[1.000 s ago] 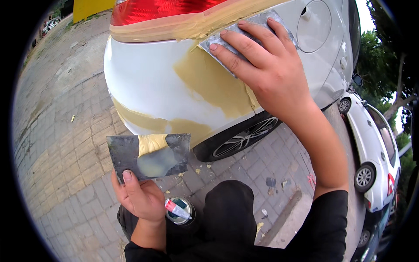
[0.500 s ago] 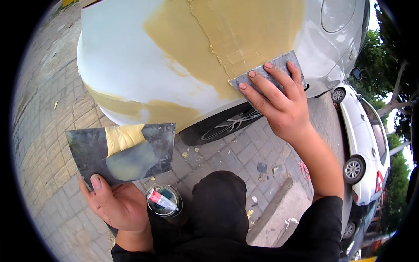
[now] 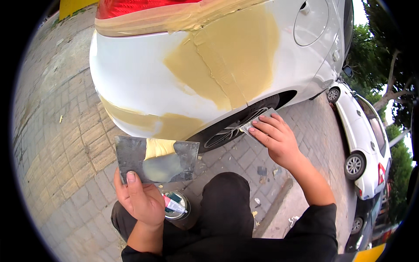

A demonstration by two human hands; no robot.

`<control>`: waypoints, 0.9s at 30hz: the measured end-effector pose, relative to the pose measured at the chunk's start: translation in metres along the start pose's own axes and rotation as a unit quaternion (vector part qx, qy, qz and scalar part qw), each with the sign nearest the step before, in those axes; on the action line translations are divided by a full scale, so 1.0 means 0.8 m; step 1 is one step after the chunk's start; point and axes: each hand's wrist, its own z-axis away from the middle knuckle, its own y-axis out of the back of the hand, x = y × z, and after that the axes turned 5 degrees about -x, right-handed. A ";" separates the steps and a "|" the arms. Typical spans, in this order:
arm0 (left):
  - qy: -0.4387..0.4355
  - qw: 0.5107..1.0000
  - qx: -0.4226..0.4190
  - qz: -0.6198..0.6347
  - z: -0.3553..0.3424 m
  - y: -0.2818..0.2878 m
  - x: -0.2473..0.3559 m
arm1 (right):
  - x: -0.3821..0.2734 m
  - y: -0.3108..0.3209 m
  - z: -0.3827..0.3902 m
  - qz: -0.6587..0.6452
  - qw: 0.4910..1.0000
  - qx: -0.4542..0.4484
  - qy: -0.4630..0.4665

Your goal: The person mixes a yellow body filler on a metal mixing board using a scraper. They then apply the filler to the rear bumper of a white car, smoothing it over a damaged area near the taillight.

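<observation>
My left hand [image 3: 142,198] grips a dark flat mixing plate [image 3: 131,155] by its lower edge, thumb on top. On that plate lies a thick dab of yellow body filler [image 3: 159,148], with a paler smear below it. My right hand [image 3: 279,139] holds a grey metal putty spreader [image 3: 254,126], fingers laid along its back, in front of the wheel and apart from the bodywork. A little filler shows at the spreader's left corner. Across the rear side of the white car [image 3: 131,70], a broad patch of spread filler [image 3: 257,48] has a raised ridge down its middle.
Masking tape [image 3: 131,27] borders the red tail light [image 3: 144,8]. An open can [image 3: 187,205] with a red and white tube [image 3: 174,204] stands by my knees. The car's rear wheel [image 3: 229,131] is close ahead. A concrete block [image 3: 283,205] lies right; another white car [image 3: 364,139] is parked beyond.
My right hand has come down off the filler patch with the spreader, away from the car. The plate in my left hand has shifted right. My view has moved back, showing the tail light.
</observation>
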 end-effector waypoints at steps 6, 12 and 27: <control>0.325 0.913 -0.037 0.243 0.027 0.029 0.016 | -0.147 -0.083 -0.045 -0.745 0.516 0.299 -0.299; 0.356 0.892 0.004 0.278 0.032 0.085 0.064 | -0.283 -0.090 -0.123 -0.769 0.511 0.289 -0.255; 0.375 0.870 0.004 0.320 0.004 0.173 0.113 | -0.390 -0.096 -0.150 -0.794 0.555 0.089 -0.232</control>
